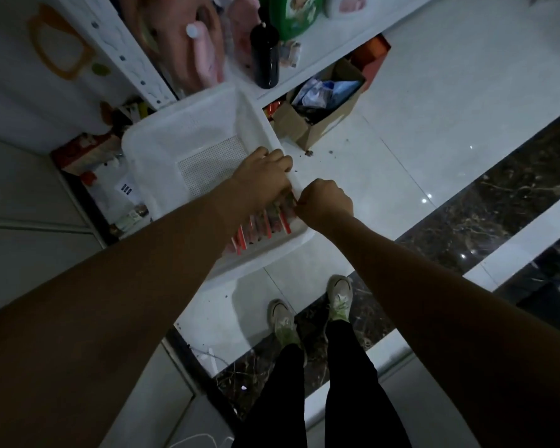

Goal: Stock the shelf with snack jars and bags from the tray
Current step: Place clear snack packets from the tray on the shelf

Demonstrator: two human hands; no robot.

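Note:
A white plastic tray (pixel 181 130) with a perforated bottom sits in front of the white shelf (pixel 311 56). A row of snack bags (pixel 262 226) with red edges stands on end in the tray's near right corner. My left hand (pixel 262 176) reaches into the tray and presses on the top of the bags, fingers curled over them. My right hand (pixel 325 203) is closed in a fist at the right end of the row, pinching the bags' top edge. The bags' faces are mostly hidden by both hands.
On the shelf stand a dark bottle (pixel 265 56), pink packets (pixel 204 53) and a green bag (pixel 293 14). An open cardboard box (pixel 324 101) of scraps sits on the floor under the shelf. My feet (pixel 311 305) stand on white and dark marble tiles.

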